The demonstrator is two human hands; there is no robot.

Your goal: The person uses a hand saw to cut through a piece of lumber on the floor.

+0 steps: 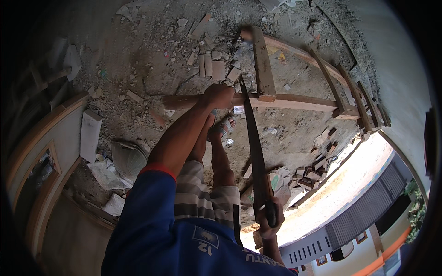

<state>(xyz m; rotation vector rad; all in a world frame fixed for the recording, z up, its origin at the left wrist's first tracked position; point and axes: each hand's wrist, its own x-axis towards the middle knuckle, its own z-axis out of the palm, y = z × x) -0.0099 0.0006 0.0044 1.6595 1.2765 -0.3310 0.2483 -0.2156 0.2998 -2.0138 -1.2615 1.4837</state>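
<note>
My left hand [218,96] is closed over a long wooden beam [299,102], near its left end. The beam is one side rail of a ladder-like wooden frame with several crosspieces. In my right hand [270,218] is the handle of a handsaw [254,138], held low and close to my body. Its long dark blade points away from me and crosses the beam just right of my left hand. Whether the teeth are in the wood I cannot tell. A thick crosspiece [263,66] joins the beam a little right of the blade.
Rubble and wood offcuts [212,68] litter the dirt floor beyond the beam. Bricks [313,175] lie heaped at the right, beside a sunlit opening. My sandalled foot [224,127] stands under the beam. A wood-framed wall opening [43,165] is at the left.
</note>
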